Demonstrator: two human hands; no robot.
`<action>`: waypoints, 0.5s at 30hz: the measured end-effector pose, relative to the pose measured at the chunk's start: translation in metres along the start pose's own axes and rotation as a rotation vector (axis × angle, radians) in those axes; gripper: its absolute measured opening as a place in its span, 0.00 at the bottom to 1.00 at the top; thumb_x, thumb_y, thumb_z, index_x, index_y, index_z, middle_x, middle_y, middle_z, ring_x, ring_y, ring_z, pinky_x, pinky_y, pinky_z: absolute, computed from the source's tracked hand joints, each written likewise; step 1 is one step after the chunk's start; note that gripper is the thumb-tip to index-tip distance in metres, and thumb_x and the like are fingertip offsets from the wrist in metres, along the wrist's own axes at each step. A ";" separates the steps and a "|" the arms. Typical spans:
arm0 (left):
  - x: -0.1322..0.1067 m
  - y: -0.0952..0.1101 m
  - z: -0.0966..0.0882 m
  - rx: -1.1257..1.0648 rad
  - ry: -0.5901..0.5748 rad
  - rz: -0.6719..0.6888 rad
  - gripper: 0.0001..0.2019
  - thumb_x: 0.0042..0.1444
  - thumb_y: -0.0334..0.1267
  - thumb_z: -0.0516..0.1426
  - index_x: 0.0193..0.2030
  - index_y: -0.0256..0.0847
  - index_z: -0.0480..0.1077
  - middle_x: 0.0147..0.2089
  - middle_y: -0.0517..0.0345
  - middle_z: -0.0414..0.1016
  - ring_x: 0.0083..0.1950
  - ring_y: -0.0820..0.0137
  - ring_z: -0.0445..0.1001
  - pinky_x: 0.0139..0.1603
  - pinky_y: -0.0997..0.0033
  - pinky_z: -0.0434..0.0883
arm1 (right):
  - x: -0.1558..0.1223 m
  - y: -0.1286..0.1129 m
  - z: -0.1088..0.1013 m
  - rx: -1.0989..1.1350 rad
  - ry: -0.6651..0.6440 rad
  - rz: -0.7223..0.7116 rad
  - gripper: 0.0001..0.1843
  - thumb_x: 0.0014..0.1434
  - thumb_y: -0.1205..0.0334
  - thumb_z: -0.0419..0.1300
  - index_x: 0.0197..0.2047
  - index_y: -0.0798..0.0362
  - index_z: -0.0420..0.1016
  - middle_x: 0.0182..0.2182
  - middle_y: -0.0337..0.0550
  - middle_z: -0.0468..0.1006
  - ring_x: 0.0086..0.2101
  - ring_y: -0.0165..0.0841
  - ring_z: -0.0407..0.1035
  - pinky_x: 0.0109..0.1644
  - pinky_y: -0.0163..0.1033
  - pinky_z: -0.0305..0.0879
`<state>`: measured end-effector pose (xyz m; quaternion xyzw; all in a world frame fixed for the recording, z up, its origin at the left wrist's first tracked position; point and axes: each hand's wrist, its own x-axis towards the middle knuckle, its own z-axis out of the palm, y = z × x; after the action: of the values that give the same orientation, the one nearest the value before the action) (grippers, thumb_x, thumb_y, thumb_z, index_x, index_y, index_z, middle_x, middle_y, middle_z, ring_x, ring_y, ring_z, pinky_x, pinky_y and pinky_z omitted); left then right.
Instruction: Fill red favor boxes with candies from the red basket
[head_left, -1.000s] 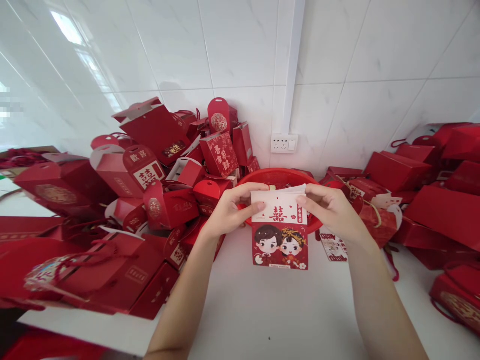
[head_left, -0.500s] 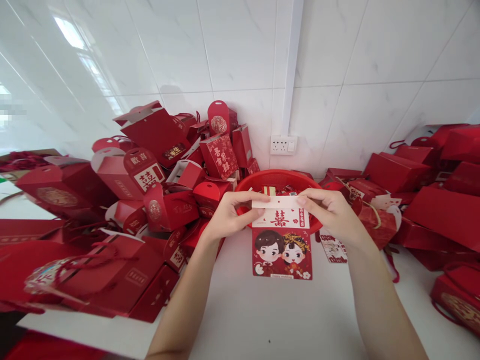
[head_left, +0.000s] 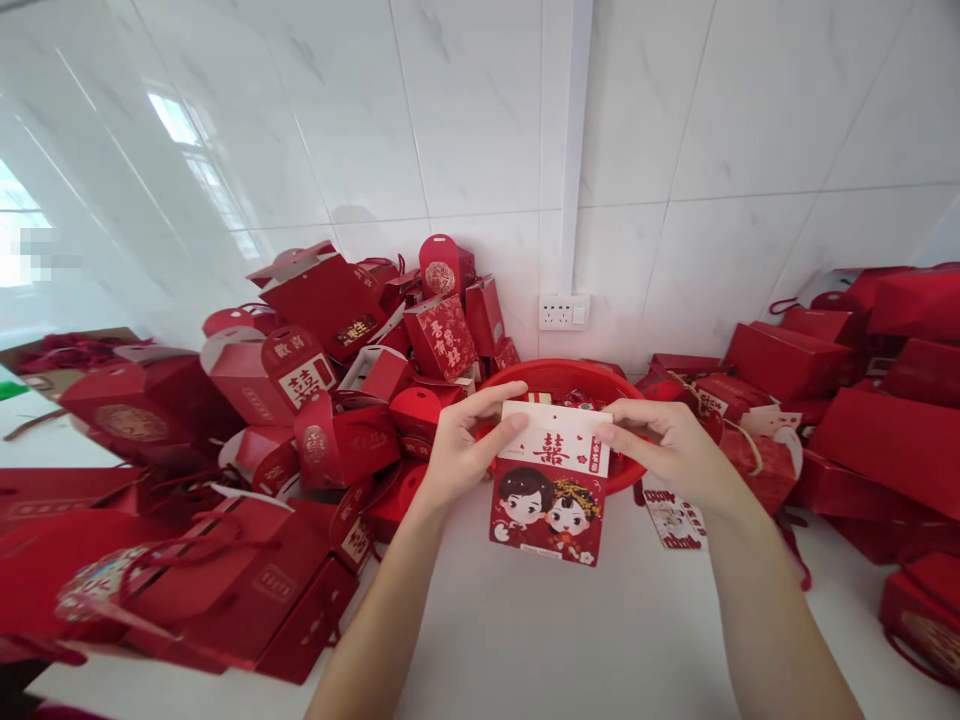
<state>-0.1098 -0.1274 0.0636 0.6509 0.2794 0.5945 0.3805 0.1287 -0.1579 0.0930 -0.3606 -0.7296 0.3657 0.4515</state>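
A small red and white gift bag (head_left: 550, 488) with two cartoon figures on its front hangs above the white table (head_left: 555, 640). My left hand (head_left: 465, 440) pinches its top left corner. My right hand (head_left: 664, 442) pinches its top right corner. The bag is slightly tilted, its top edge pressed flat. Right behind it sits a round red basket (head_left: 559, 378) with small packets inside.
A heap of red gift boxes (head_left: 300, 400) fills the left side against the tiled wall. More red boxes (head_left: 862, 400) lie on the right. A flat printed card (head_left: 675, 520) rests beside my right wrist. A wall socket (head_left: 564, 312) is above the basket.
The bag's open top has been pressed flat between both hands, and the bag now tilts a little to the left. The view has shifted slightly upward.
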 end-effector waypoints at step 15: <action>0.000 0.013 -0.002 0.036 -0.287 -0.032 0.15 0.58 0.45 0.65 0.29 0.35 0.78 0.27 0.55 0.73 0.28 0.72 0.68 0.29 0.73 0.67 | -0.010 0.003 -0.019 -0.180 0.016 -0.118 0.17 0.66 0.49 0.61 0.33 0.51 0.80 0.28 0.39 0.78 0.30 0.32 0.70 0.35 0.35 0.67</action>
<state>-0.1127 -0.1348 0.0745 0.7316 0.2430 0.4840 0.4141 0.1499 -0.1609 0.0926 -0.3587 -0.7760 0.2687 0.4438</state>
